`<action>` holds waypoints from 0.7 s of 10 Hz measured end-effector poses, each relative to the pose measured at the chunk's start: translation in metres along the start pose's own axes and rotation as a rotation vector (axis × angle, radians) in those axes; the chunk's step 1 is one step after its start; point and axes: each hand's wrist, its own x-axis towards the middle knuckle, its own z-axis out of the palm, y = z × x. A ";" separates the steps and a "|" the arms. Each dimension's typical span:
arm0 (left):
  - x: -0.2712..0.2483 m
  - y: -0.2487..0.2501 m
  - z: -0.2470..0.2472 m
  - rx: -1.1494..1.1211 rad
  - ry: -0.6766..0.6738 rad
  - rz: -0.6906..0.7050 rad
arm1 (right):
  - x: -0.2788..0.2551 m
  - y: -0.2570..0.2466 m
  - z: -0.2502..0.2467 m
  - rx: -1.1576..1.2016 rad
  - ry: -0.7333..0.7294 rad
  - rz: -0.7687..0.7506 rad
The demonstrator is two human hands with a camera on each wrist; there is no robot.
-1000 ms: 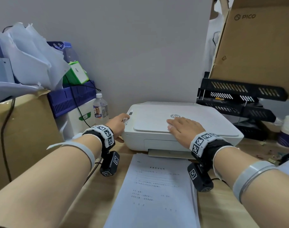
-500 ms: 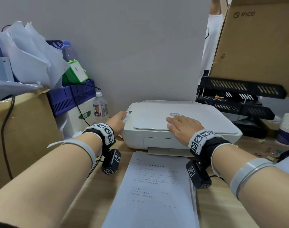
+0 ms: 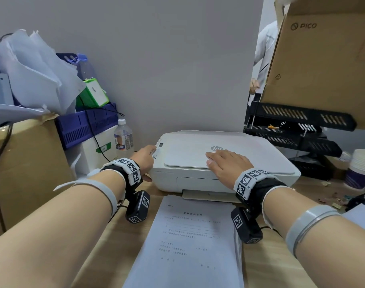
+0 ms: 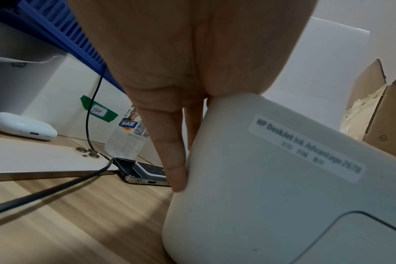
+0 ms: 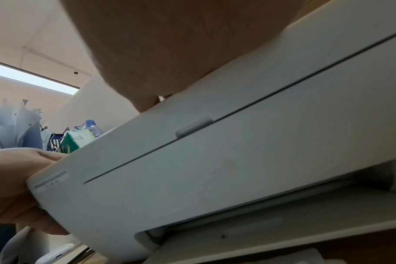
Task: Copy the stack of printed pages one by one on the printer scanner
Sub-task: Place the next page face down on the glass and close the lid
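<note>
A white printer stands on the wooden desk with its scanner lid closed. My right hand lies flat on the lid's front part, fingers straight. At the printer's left front corner, my left hand has its fingers on the control strip and the thumb against the casing. In the left wrist view a straight finger runs down the printer's side. The right wrist view shows the printer's front and the paper slot. A stack of printed pages lies on the desk just in front of the printer.
A water bottle, a blue basket and a cardboard box crowd the left. Black letter trays, a PICO carton and paper cups stand on the right. A phone and cable lie beside the printer.
</note>
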 end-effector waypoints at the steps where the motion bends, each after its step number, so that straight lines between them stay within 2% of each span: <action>1: -0.001 0.001 0.000 0.025 0.000 0.011 | 0.001 0.001 0.001 0.002 0.001 0.004; 7: -0.006 0.004 0.001 0.032 0.021 0.013 | 0.001 0.001 0.000 0.005 -0.014 0.005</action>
